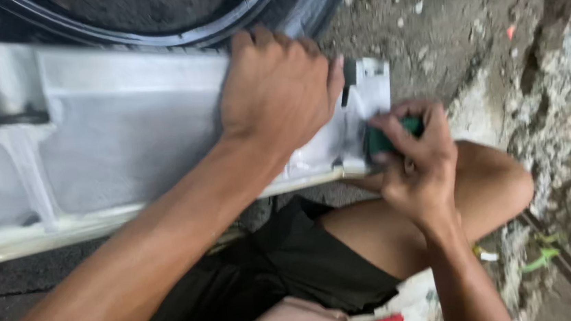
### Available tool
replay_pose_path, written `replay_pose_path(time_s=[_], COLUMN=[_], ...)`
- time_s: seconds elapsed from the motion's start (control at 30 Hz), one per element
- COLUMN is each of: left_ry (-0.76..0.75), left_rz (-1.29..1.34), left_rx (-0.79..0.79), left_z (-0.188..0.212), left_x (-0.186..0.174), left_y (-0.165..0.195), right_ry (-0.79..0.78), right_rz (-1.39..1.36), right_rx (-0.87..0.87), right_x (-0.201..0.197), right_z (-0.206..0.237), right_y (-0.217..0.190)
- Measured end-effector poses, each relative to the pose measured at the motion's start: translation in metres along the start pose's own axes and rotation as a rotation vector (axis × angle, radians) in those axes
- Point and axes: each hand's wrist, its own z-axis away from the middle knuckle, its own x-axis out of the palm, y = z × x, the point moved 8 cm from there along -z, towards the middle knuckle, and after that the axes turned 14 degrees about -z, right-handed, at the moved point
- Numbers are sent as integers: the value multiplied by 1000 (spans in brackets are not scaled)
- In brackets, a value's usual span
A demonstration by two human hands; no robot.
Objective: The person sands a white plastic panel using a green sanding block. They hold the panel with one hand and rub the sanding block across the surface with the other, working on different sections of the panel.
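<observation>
Left to right: white panel [112,141] lying flat across the lap, tyre [149,14] at the far edge; left hand [276,89] pressed palm-down, pinning its right end; right hand [413,160] pinching a green pad [385,138] against the near right corner; probably best kept flat, short strokes; rubble wall [554,89] crowding right.

My right hand [415,163] pinches a dark green pad [385,138] against the white-grey panel [118,140]; below it, my black shorts [294,263].

Rough dirt ground [425,24] strewn with pebbles, a crumbling concrete edge [556,102] on the right, flat daylight.
</observation>
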Motion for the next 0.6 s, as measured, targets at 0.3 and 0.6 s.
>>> replay_pose_path(time_s=[0.3, 0.6], left_ry=[37, 6], left_rz=[25, 25], left_rx=[-14, 3], left_z=[2, 2], left_x=[1, 2], left_y=[1, 2], right_ry=[-53, -44], right_rz=[74, 139], right_rx=[-21, -5], right_x=[9, 15], right_z=[11, 14], right_y=[-2, -14])
